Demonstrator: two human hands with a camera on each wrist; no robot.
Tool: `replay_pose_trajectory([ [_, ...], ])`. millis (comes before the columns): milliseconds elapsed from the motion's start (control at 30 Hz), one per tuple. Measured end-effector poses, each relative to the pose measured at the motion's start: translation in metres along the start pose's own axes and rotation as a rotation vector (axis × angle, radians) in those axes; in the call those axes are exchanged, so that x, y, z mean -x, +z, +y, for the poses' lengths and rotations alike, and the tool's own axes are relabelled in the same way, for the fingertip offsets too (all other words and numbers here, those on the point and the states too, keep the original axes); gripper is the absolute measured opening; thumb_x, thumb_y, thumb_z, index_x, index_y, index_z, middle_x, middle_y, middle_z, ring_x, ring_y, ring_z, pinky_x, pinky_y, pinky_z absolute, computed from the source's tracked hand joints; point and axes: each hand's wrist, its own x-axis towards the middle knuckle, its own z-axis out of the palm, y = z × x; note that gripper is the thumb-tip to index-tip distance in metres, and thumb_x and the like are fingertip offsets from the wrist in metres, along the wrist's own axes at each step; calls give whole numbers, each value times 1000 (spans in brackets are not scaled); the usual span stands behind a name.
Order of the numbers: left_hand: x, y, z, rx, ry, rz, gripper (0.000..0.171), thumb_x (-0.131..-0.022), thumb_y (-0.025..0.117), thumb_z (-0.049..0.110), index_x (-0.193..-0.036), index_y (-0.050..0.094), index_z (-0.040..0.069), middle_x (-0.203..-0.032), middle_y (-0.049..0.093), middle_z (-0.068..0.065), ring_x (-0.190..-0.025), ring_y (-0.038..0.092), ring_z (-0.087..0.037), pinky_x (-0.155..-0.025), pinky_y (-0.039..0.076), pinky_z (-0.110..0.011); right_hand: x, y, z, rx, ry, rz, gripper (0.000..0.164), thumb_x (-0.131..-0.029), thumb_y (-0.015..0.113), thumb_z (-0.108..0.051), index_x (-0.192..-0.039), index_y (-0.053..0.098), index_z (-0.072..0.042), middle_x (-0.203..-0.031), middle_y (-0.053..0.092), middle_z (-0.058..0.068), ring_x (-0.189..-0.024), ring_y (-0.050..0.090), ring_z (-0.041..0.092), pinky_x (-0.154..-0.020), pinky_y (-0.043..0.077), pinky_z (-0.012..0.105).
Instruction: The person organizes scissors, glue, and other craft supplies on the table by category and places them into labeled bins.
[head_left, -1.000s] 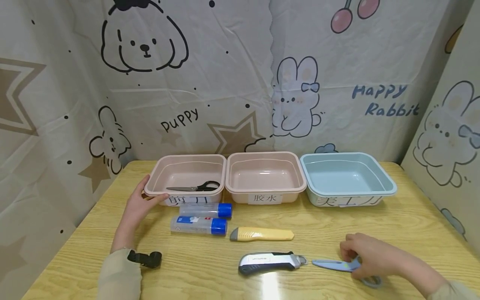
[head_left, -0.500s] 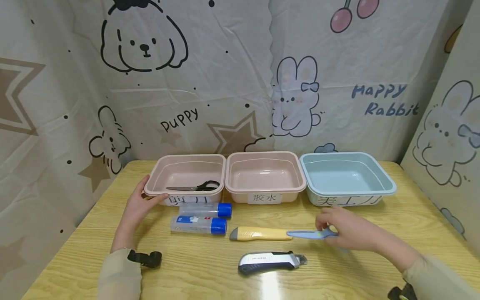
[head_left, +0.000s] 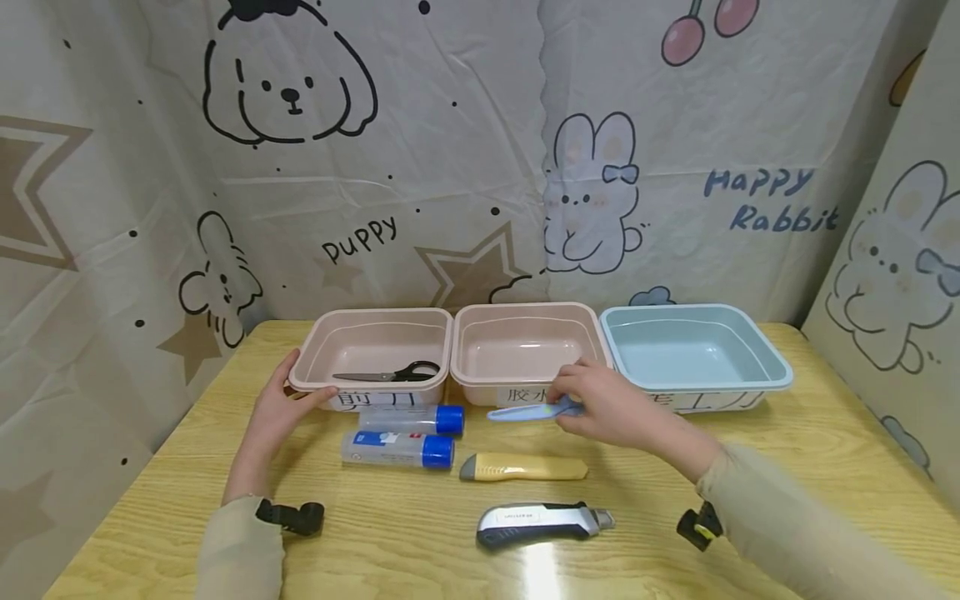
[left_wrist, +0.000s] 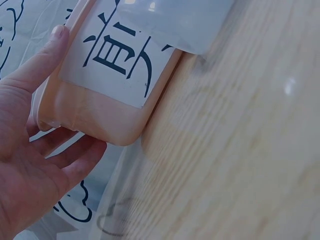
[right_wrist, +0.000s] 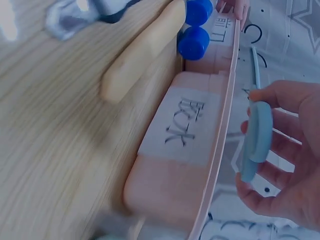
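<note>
My right hand point(head_left: 603, 404) grips the light blue scissors point(head_left: 525, 412) by the handles, above the table in front of the middle pink bin point(head_left: 468, 385). Their blades point left. In the right wrist view, thumb and fingers pinch the blue handles point(right_wrist: 260, 132). My left hand point(head_left: 277, 408) holds the front left corner of the left pink bin point(head_left: 372, 317); its thumb lies along the rim and the fingers go round the side point(left_wrist: 75, 155). Black-handled scissors point(head_left: 416, 372) lie inside that bin.
Two clear glue bottles with blue caps point(head_left: 437, 452) lie before the left bin. A yellow utility knife point(head_left: 525, 467) and a silver-black utility knife point(head_left: 543, 525) lie on the table point(head_left: 390, 542). A light blue bin point(head_left: 701, 390) stands at right. Patterned cloth point(head_left: 450, 150) hangs behind.
My right hand has lifted the light blue scissors off the table at right and carried them left and forward, toward the middle bin. My left hand has stayed on the left bin.
</note>
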Motion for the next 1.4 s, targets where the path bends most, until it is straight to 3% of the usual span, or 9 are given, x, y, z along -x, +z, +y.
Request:
replay_pose_trajectory([
  [167,-2,2,0,9,6,-1,101,-75,69,46,-148,4,20,-147,24,-18,-126,34,-37,-97,36,-52,-26,9,-5,-15,-24,72,13,-75,68,-16,-87,68,-13,-86,63,-3,-83,53,17,-76,42,33],
  [600,0,-1,1,10,-13,-4,102,-75,70,46,-148,3,21,-147,22,-18,-126,32,-38,-98,34,-53,-81,30,-21,-17,10,139,13,-75,67,-17,-84,71,-9,-87,66,1,-84,55,20,-78,44,34],
  [967,1,-1,2,-5,-18,-6,102,-75,70,46,-148,3,19,-147,22,-19,-127,32,-39,-99,33,-55,-127,46,-38,25,81,56,17,-81,66,-23,-92,72,-11,-95,66,3,-90,54,20,-81,45,32],
  [1167,2,-2,3,-3,-23,-4,102,-76,70,45,-148,3,19,-147,22,-19,-127,31,-39,-99,33,-54,-150,56,-46,54,93,43,19,-83,62,-23,-96,72,-13,-96,67,1,-86,54,19,-78,45,30],
  [1400,2,-2,5,-12,-29,-9,102,-75,69,46,-148,2,20,-147,21,-20,-127,31,-40,-99,34,-54,-176,69,-54,9,120,60,19,-84,62,-22,-98,71,-12,-98,67,1,-98,57,20,-94,41,33],
])
